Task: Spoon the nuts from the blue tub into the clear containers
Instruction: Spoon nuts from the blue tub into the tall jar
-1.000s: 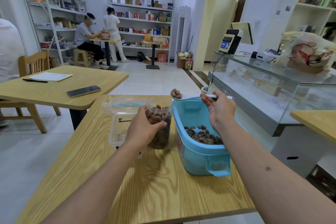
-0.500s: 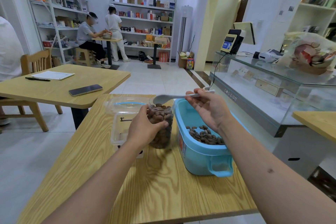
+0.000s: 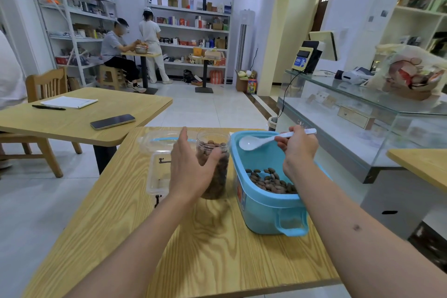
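On the near wooden table (image 3: 217, 256):
Left hand (image 3: 191, 172): fingers spread wide and loosened, thumb tip touching the side of the clear round plastic jar (image 3: 214, 164); the other fingers stand apart from it, grasping nothing.
Right hand (image 3: 298, 147): fingers curled, pinching the handle of the white plastic spoon (image 3: 261, 141); its empty bowl hangs over the far end of the light blue plastic tub (image 3: 268, 208).
Jar: upright, lidless, nearly full of brown nuts, just left of the tub.
Tub: a shallow layer of brown nuts (image 3: 271, 180) on its bottom; handle on the near side.
Left of the jar: clear empty rectangular plastic box (image 3: 157, 176), partly hidden by the hand.
Left table: dark phone (image 3: 112, 121), black pen, white paper.
Right: glass counter (image 3: 362, 104) with a till screen.
Far room: white shelves of goods, two people at a small table.
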